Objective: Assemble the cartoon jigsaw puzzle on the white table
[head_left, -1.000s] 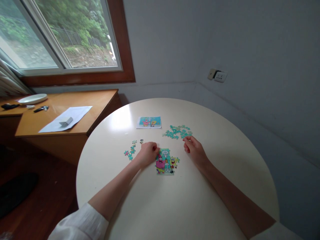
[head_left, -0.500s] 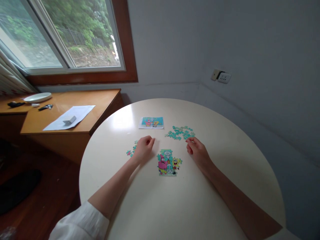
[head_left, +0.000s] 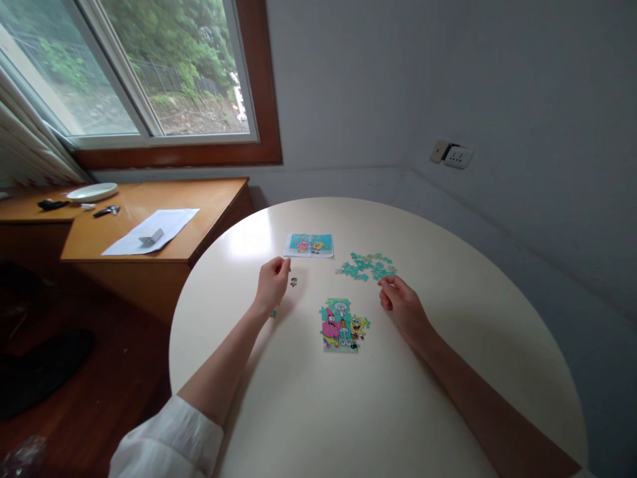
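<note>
My left hand (head_left: 273, 284) is closed, fingers curled, above the left part of the table; whatever is inside it is hidden. Just right of it lies a small dark puzzle piece (head_left: 294, 281). A bit of another teal puzzle piece (head_left: 273, 314) peeks out by the wrist. My right hand (head_left: 402, 302) is closed too, thumb and fingertips pinched at the near edge of a loose heap of teal puzzle pieces (head_left: 367, 267); I cannot make out what it pinches. Between the hands and nearer to me sits a partly joined cartoon puzzle (head_left: 340, 328) showing three figures.
A printed reference picture (head_left: 311, 245) lies flat towards the back of the round white table (head_left: 378, 405). At the left, a wooden desk (head_left: 213, 199) carries a white sheet of paper (head_left: 172, 226), a small grey block (head_left: 150, 236) and a white plate (head_left: 93, 192).
My left hand has moved left and slightly away from me, and the small dark piece now shows beside it. My right hand stays by the teal heap. The view has turned slightly left.
</note>
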A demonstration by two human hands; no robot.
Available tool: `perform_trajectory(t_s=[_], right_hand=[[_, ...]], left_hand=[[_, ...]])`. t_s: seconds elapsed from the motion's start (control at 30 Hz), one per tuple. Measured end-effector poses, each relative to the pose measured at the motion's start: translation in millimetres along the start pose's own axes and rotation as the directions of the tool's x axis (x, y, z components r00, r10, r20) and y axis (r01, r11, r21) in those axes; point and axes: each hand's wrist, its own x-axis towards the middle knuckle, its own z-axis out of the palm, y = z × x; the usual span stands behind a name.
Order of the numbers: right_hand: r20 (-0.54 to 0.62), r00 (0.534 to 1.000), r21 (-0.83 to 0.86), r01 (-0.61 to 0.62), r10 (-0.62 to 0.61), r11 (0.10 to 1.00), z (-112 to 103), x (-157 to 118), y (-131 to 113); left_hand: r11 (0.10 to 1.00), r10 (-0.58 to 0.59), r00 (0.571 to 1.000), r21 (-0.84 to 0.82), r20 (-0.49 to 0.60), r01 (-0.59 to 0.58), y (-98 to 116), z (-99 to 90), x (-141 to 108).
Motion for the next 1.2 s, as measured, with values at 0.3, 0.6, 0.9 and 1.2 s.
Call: perform_trajectory(t_s=[0.3, 0.6, 0.9, 1.2], right_hand=[[-0.011, 1.0, -0.016, 0.005, -0.005, 1.0, 0, 0, 0], [-0.015, 1.0, -0.026, 0.001, -0.002, 1.0, 0, -1, -3], [-0.016, 1.0, -0.033, -0.004, 0.004, 0.999, 0, -1, -4], [-0.005, 1.0, -0.021, -0.005, 0.005, 1.0, 1, -2, -4]], left_hand=[[0.997, -0.027, 0.992, -0.078, -0.121, 0.018, -7, -13.4, 11], [0.988, -0.098, 0.978, -0.138, -0.182, 0.073, -27, -20.6, 22], [0.991, -0.088, 0.984, -0.116, -0.154, 0.071, -24, -20.6, 20], [0.997, -0.052, 0.997, -0.065, -0.051, 0.048, -25, -14.0, 18]])
